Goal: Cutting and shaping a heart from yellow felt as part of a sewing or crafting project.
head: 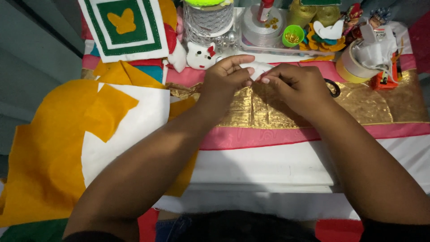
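Both my hands meet over a gold fabric band [371, 105] on a white, pink and gold cloth. My left hand [224, 80] and my right hand [298, 87] pinch a small white felt piece [256, 68] between their fingertips, just above the gold band. Most of the piece is hidden by my fingers. My forearms reach in from the bottom of the view.
Orange felt [45, 148] and white felt [134, 121] lie at the left. A green and white square patch [125, 27] sits at the back left, a white cat figure [200, 56] beside it. Ribbon spools, a green bead cup [293, 35], a tape roll [354, 67] and scissors' handle [333, 87] crowd the back.
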